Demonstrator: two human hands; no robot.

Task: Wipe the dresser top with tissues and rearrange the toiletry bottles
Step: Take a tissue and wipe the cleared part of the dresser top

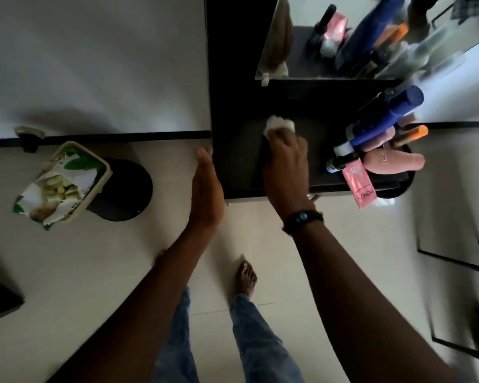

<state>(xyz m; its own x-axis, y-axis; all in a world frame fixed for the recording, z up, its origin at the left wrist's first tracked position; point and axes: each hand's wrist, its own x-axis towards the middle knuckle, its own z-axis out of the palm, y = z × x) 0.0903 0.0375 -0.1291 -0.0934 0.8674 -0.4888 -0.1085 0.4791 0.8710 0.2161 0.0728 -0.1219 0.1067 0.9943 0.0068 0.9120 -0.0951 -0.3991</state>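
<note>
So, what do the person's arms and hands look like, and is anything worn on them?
Both forearms are bare; no sleeves show. The right hand has a dark wristband with a small round bluish piece on it. The left hand and its wrist wear nothing. No gloves.

One wide-angle camera, worn on the person's head, looks forward and steeply down. The dresser top [238, 158] lies near, upper centre; pale floor [94, 272] fills the rest.

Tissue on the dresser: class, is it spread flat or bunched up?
Bunched up: the tissue is a crumpled white wad poking out beyond the right hand, whose fingers curl over it on the dresser top.
</note>
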